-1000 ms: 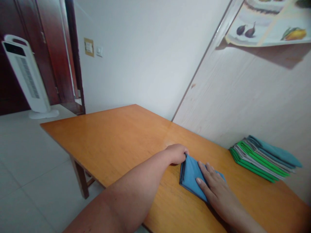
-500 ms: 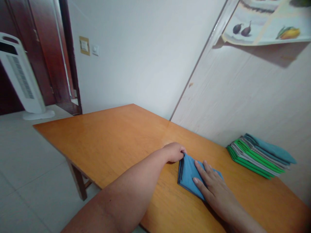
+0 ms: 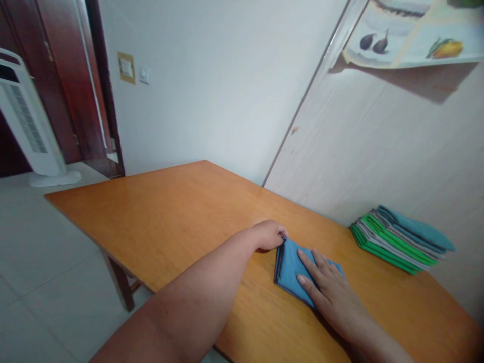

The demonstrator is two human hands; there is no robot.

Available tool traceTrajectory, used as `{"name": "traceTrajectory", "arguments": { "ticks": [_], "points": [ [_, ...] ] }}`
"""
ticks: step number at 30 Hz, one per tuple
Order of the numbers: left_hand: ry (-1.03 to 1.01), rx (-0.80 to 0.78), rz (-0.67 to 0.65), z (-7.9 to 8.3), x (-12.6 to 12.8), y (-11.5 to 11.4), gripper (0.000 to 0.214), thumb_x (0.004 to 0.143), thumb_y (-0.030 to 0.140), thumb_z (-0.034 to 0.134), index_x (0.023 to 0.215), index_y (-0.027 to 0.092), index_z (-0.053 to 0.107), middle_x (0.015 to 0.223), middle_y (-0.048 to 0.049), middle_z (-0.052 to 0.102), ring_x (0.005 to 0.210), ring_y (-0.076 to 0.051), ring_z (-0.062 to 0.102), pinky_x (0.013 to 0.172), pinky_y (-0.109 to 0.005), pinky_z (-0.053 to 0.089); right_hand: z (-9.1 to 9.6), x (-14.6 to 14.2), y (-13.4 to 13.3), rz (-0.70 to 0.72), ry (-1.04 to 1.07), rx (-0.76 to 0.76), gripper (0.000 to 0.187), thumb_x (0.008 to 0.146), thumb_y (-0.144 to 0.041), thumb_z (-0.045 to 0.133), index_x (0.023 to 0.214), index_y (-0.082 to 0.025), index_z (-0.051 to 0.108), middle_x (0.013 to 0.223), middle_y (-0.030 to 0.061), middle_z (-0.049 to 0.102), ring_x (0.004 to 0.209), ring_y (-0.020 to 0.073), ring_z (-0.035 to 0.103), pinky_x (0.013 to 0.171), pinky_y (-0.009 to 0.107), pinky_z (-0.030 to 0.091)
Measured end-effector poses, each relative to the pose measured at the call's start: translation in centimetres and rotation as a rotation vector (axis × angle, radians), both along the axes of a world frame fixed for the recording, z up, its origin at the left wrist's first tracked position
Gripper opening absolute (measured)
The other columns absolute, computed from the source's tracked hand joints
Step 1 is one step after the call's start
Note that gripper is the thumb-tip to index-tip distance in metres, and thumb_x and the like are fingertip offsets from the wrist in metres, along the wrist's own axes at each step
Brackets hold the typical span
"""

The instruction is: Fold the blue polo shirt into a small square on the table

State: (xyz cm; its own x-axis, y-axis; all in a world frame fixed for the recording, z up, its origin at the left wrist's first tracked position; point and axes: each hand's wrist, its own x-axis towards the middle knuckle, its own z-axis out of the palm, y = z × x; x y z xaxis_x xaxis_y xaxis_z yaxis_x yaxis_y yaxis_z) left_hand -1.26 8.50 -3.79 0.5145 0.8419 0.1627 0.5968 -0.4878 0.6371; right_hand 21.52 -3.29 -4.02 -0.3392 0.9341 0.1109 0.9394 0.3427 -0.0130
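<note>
A folded blue cloth (image 3: 290,267) with a dark edge lies on the wooden table (image 3: 170,217). At its far left corner, my left hand (image 3: 269,235) is closed, pinching the fabric between thumb and fingers. My right hand (image 3: 328,285) rests flat on top of the cloth, fingers stretched out and somewhat spread. Its palm covers the right part of the cloth.
A stack of folded green, grey and blue cloths (image 3: 397,242) sits at the table's right, against the wall. A white tower fan (image 3: 32,126) stands on the floor at far left. Above the stack, a fruit poster (image 3: 412,38) hangs on the wall.
The whole view has shifted slightly. Both hands keep about the same places on the blue cloth, and the cloth looks unchanged.
</note>
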Motion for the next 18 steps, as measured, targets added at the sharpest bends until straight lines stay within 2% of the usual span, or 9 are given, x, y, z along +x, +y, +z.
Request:
{"name": "traceTrajectory", "arguments": {
  "ticks": [3, 9, 18],
  "points": [
    [0.0, 0.005, -0.006, 0.11, 0.05, -0.14, 0.03, 0.084, 0.019, 0.056, 0.105, 0.027, 0.075, 0.103, 0.0018, 0.077, 0.092, -0.015, 0.067, 0.075, -0.02, 0.047, -0.06, 0.06, 0.04, -0.001, 0.002, 0.005, 0.067, 0.098, -0.065, 0.032, 0.157, -0.033, 0.027, 0.165, 0.0068, 0.021, 0.151, 0.0307, 0.021, 0.12, 0.056, 0.023],
    [0.055, 0.015, 0.085, 0.4, 0.72, -0.32, 0.026, 0.085, 0.027, 0.055, 0.099, 0.028, 0.076, 0.105, -0.004, 0.076, 0.096, -0.023, 0.068, 0.074, -0.028, 0.048, 0.12, -0.03, -0.07, 0.0, 0.003, -0.005, 0.066, 0.098, -0.065, 0.032, 0.157, -0.034, 0.028, 0.165, 0.0077, 0.021, 0.15, 0.0313, 0.021, 0.12, 0.056, 0.024],
    [0.069, 0.012, 0.13, 0.48, 0.82, -0.41, 0.027, 0.084, 0.028, 0.055, 0.1, 0.03, 0.076, 0.109, -0.002, 0.076, 0.101, -0.022, 0.067, 0.078, -0.028, 0.049, 0.77, -0.17, -0.61, 0.023, -0.003, -0.023, 0.071, 0.094, -0.069, 0.04, 0.156, -0.037, 0.028, 0.166, 0.0084, 0.013, 0.15, 0.0346, 0.02, 0.12, 0.057, 0.021]
  ]
}}
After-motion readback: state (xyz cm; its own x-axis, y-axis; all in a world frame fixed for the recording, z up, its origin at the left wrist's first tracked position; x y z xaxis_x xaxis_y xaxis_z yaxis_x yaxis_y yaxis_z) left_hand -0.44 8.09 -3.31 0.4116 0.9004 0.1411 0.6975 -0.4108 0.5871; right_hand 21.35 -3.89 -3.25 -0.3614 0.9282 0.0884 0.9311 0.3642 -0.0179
